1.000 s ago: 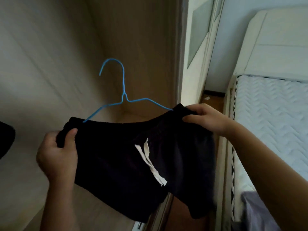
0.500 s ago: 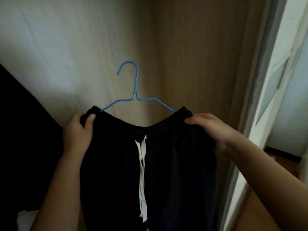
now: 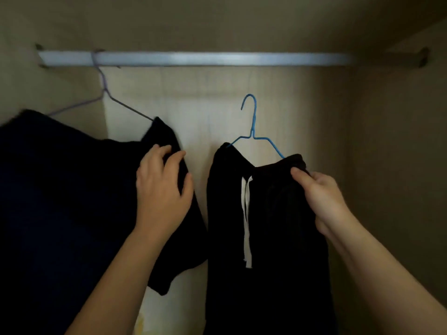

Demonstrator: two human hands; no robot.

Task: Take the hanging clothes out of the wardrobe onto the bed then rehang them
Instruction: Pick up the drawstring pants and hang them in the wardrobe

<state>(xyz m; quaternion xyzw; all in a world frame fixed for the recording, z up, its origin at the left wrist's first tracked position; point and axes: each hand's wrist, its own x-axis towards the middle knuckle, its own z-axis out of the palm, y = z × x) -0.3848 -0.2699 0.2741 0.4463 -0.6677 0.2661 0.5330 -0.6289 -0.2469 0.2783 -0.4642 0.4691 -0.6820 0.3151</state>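
Black shorts point(image 3: 266, 226) with a white drawstring hang on a blue wire hanger point(image 3: 252, 131), whose hook is well below the silver wardrobe rail point(image 3: 205, 58). My right hand point(image 3: 319, 199) pinches the shorts' waistband at its right end and holds them up. At the left a dark shirt point(image 3: 60, 201) hangs from a purple wire hanger point(image 3: 106, 97) hooked on the rail. My left hand point(image 3: 164, 187) lies with spread fingers against that shirt's right shoulder and sleeve.
The wardrobe's light wood back panel point(image 3: 212, 110) shows between the two garments. Its right side wall point(image 3: 399, 165) stands close to the shorts. The rail is bare from the purple hanger rightward.
My view rose to the rail. My left hand let go of the shorts' waistband and moved left onto the hanging shirt. The right hand alone now carries the shorts, lifted higher.
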